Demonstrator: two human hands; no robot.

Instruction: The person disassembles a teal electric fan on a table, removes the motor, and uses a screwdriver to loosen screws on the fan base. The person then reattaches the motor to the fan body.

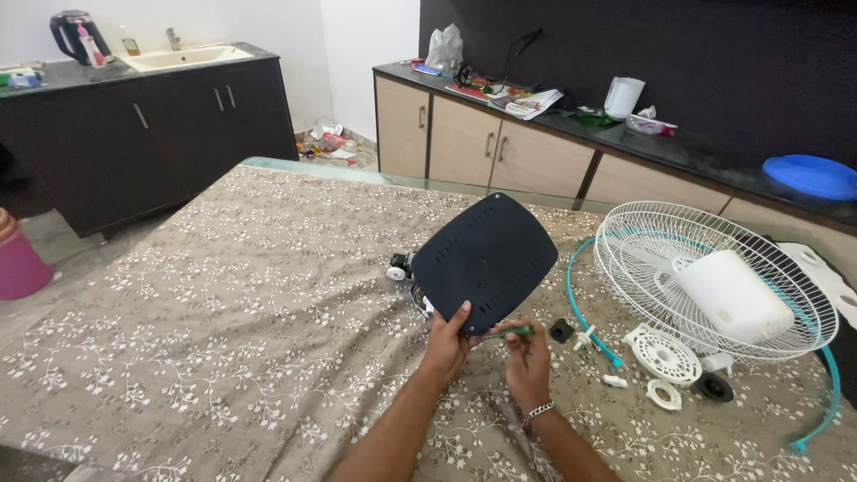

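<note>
My left hand [445, 340] grips the near edge of a black rounded plastic panel [486, 259] with rows of slots, tilted up off the table. My right hand [527, 353], with a metal bracelet on the wrist, is shut on a green-handled screwdriver [511, 332] whose tip points at the panel's lower edge. A small white and black part [398, 267] peeks out behind the panel's left side. Both forearms come in from the bottom of the view.
A white wire fan grille [643, 241] with a white motor housing [732, 295] lies at right, ringed by a teal band [571, 290]. Small white parts [662, 355], a black knob [561, 330] and a black cap [714, 386] lie nearby on the patterned tablecloth [223, 312]. Cabinets stand behind.
</note>
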